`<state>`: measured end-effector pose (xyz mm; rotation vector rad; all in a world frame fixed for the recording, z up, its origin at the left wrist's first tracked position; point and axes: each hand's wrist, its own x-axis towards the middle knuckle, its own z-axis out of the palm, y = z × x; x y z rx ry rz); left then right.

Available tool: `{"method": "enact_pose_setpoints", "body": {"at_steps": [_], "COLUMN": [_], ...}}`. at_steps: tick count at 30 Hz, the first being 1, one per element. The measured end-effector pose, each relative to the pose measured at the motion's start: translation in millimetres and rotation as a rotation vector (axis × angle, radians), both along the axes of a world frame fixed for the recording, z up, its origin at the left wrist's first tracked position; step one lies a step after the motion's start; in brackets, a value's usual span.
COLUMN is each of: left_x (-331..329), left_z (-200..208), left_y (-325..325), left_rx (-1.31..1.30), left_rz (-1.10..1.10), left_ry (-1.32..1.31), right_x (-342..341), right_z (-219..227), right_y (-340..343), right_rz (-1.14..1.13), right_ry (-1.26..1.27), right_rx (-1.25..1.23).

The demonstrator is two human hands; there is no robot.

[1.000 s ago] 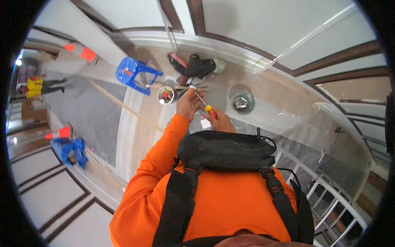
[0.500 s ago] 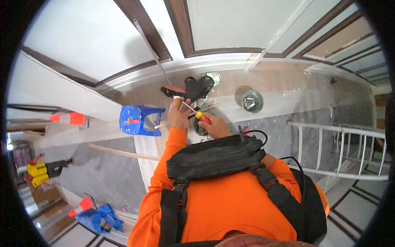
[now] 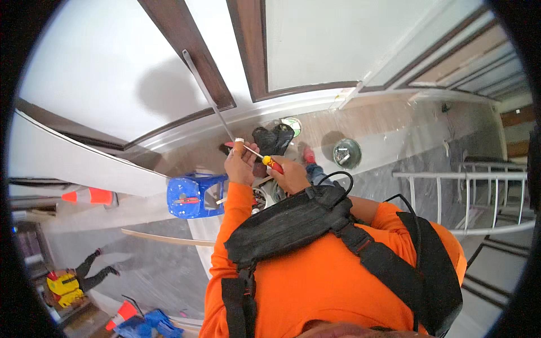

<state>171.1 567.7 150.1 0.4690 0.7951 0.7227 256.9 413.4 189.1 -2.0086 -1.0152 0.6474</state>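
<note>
My right hand [image 3: 292,177] is closed round a screwdriver [image 3: 274,164] with a red and yellow handle. Its thin shaft slants up and left to the fingers of my left hand [image 3: 240,167]. That hand is turned palm up, its fingers partly curled, and grips a small brown cylindrical piece [image 3: 239,150] with a white end. The screwdriver's tip lies by this piece; I cannot tell if they touch. Just beyond my hands, a black plastic bag [image 3: 274,138] lies on the floor by the wall.
A blue stool [image 3: 183,197] with a red-handled tool on top stands left of my hands. A bucket [image 3: 347,154] is to the right, near a white ladder [image 3: 438,197]. One long strip [image 3: 204,90] leans on the wall. Far left are traffic cones [image 3: 96,196] and a person in a yellow vest [image 3: 63,284].
The view has shifted, and the stool sits lower in it. A red shoe and trouser leg now show right of my hands. The screwdriver remains in my right hand, the small piece in my left.
</note>
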Motion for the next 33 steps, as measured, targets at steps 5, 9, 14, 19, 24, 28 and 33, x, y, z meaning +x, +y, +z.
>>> {"method": "enact_pose_setpoints", "body": {"at_steps": [5,9,14,19,24,28,33], "left_x": [75.5,146.5,230.4,283.3,299.7,306.5,303.8], "left_z": [-22.1,-49.0,-131.5,-238.8,-289.4,-292.9,-299.5], "left_y": [35.6,49.4,71.4,115.5,136.0,139.4,146.6], "left_rx": [-0.032,-0.096,-0.154,-0.246,-0.270,-0.191,-0.190], "left_rz": [-0.018,-0.099,-0.261,-0.314,-0.289,-0.291,-0.276], "left_ry": [0.059,0.168,0.182,-0.023,-0.051,-0.040,0.029], "right_x": [71.4,117.1,169.0,209.0,222.4,226.2,215.4], "right_z": [-22.6,-83.8,-155.3,-233.0,-277.7,-296.6,-303.1], "right_y": [38.1,53.1,69.3,116.6,147.7,163.7,171.1], "right_rz": [0.016,-0.079,-0.302,-0.468,-0.549,-0.604,-0.589], "right_ry": [0.394,0.576,0.894,1.019,1.066,1.101,1.055], "right_rx": [-0.152,-0.087,0.085,0.159,0.139,0.138,0.164]}}
